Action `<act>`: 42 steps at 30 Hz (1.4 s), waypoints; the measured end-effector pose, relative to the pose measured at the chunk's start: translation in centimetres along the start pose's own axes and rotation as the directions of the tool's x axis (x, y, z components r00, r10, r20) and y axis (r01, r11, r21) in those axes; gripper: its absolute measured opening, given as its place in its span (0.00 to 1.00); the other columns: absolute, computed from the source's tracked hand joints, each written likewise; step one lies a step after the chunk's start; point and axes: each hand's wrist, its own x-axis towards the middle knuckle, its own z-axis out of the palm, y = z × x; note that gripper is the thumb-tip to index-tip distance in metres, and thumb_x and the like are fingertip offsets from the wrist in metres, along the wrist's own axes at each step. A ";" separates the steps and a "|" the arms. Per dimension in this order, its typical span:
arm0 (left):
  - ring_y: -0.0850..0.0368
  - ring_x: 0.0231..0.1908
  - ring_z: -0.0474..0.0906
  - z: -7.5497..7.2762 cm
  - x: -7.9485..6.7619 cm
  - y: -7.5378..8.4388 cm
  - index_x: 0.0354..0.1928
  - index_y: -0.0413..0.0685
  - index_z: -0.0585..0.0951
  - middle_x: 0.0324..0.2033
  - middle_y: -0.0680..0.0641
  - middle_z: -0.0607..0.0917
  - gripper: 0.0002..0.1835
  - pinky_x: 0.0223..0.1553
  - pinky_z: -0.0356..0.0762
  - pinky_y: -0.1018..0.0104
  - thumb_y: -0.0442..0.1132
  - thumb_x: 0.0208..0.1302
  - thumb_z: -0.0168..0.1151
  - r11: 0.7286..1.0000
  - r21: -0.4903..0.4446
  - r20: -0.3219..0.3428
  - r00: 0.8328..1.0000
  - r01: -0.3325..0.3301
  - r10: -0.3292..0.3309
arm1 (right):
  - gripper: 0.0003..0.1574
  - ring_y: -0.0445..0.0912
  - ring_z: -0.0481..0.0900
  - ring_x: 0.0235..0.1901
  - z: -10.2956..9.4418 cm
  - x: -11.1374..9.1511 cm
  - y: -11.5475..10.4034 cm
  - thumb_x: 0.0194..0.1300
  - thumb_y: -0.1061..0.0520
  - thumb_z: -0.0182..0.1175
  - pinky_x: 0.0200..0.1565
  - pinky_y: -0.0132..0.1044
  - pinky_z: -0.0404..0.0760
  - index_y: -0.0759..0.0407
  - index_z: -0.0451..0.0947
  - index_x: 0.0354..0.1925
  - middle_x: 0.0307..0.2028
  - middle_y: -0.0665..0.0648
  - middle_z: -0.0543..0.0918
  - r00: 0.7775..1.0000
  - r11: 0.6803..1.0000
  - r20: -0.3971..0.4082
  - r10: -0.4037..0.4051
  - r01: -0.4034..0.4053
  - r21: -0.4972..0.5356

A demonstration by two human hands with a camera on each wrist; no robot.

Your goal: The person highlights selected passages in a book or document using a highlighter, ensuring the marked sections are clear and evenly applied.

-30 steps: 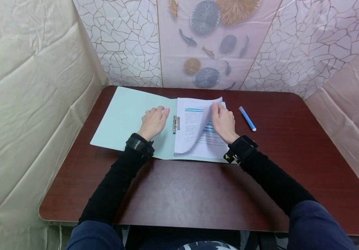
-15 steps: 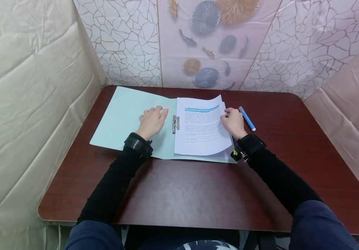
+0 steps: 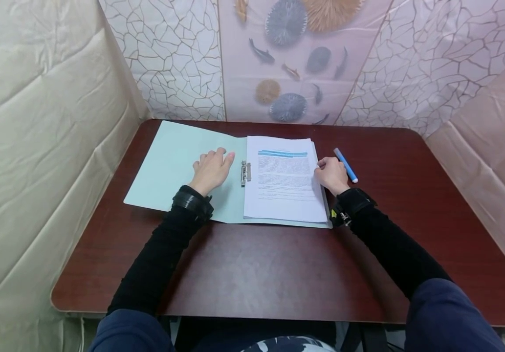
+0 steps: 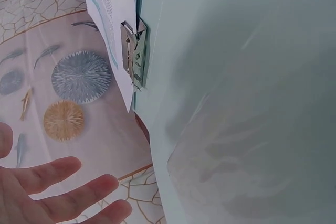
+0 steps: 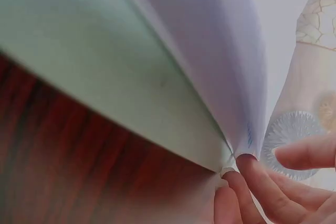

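A light green folder [image 3: 168,161] lies open with a printed stack of paper [image 3: 287,195] on its right side. Blue highlighted lines cross the top sheet, which lies flat. A metal clip [image 3: 246,172] stands at the stack's left edge. My right hand [image 3: 333,175] is at the stack's right edge; in the right wrist view its fingertips [image 5: 247,162] touch the sheet edges, with the thumb held apart. Over the left cover, near the clip, my left hand [image 3: 211,171] has spread, relaxed fingers [image 4: 100,187] and holds nothing.
A blue marker [image 3: 345,165] lies just beyond my right hand. The folder rests on a dark red-brown table [image 3: 256,274] with a patterned backdrop [image 3: 182,63] behind it and cloth hanging at both sides.
The top page, curled up in my right hand's fingers a second ago, has come down flat over the stack. My right hand moved rightward to the paper edge. The left hand stayed nearly still.
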 end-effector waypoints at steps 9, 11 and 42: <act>0.39 0.64 0.63 -0.2 -0.2 -0.1 0.70 0.45 0.63 0.65 0.37 0.70 0.35 0.65 0.56 0.37 0.61 0.75 0.32 1.000 -0.006 -0.007 1.000 0.015 -0.015 | 0.20 0.57 0.80 0.37 -0.2 0.1 0.4 0.69 0.57 0.50 0.35 0.41 0.75 0.69 0.77 0.50 0.45 0.69 0.82 1.000 1.000 0.003 -0.029 0.029 0.011; 0.39 0.64 0.62 -0.3 -0.3 -0.2 0.70 0.45 0.63 0.65 0.37 0.70 0.35 0.65 0.56 0.37 0.62 0.74 0.31 1.000 -0.006 -0.007 1.000 0.018 -0.018 | 0.19 0.57 0.80 0.36 -0.2 0.1 0.4 0.69 0.57 0.49 0.34 0.40 0.74 0.69 0.77 0.50 0.44 0.69 0.82 0.999 0.999 0.003 -0.038 0.038 0.007; 0.22 0.66 0.52 -9.1 -3.1 -10.5 0.74 0.35 0.43 0.69 0.22 0.52 0.45 0.63 0.44 0.26 0.65 0.71 0.29 0.922 -0.023 -0.009 0.922 0.387 -0.387 | 0.23 0.51 0.78 0.28 -0.6 -0.4 0.8 0.67 0.56 0.50 0.26 0.38 0.67 0.65 0.76 0.55 0.36 0.66 0.83 0.990 0.982 0.121 -0.074 0.093 -0.166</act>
